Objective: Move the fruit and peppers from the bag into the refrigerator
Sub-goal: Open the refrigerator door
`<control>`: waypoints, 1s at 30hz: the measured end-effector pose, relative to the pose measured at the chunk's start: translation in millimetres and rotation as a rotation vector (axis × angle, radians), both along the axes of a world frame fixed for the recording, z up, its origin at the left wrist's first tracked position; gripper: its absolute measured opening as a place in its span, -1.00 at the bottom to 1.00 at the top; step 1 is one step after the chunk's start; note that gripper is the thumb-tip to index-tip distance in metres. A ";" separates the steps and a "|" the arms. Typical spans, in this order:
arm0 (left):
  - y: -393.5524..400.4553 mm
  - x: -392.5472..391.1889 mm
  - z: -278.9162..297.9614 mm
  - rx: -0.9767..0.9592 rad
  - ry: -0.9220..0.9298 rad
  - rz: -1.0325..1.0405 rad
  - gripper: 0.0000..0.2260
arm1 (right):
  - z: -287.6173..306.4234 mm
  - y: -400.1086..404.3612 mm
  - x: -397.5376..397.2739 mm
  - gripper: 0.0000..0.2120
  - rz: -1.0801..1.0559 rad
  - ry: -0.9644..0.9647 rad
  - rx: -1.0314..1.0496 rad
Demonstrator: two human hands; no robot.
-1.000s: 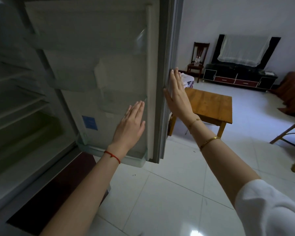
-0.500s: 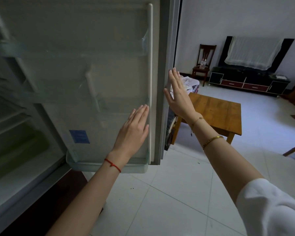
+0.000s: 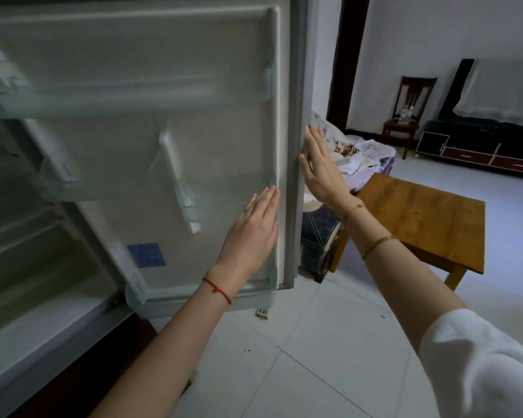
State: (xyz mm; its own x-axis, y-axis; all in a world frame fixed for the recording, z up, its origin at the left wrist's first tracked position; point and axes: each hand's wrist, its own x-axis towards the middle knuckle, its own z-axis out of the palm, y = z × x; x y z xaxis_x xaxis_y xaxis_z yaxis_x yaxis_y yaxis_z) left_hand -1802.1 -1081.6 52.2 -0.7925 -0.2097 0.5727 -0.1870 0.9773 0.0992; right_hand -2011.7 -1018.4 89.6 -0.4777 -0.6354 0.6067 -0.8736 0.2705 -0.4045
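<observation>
The fridge door (image 3: 169,140) stands open across the upper left of the frame, with the fridge (image 3: 27,267) interior at the left edge. The left hand (image 3: 251,233) lies flat, fingers straight, on the door's inner face at centre. The right hand (image 3: 320,170), also flat with fingers straight, touches the door's outer edge. A wooden table (image 3: 426,218) stands at right; no fruit or peppers show.

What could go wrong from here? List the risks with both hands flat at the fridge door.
1. The right hand lies along the outer edge of the fridge door; if the door swings, its fingers could be pinched.
2. The left hand presses flat on the inner liner, gripping nothing, so it may slip.
3. The wooden table stands close behind the door; opened wider, the door might hit it.
</observation>
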 end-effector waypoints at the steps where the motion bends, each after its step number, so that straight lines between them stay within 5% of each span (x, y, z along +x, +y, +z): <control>1: -0.1 -6.4 0.6 0.001 0.005 0.022 -0.51 | 0.1 -4.2 -7.5 -0.46 0.012 -0.002 0.008; 14: -6.9 -85.1 0.7 0.019 0.018 0.265 -0.50 | 7.7 -49.6 -87.8 -0.44 0.245 -0.031 0.039; 30: 16.3 -85.7 -3.1 0.028 0.033 0.407 -0.49 | -5.1 -38.5 -89.8 -0.41 0.397 -0.073 -0.113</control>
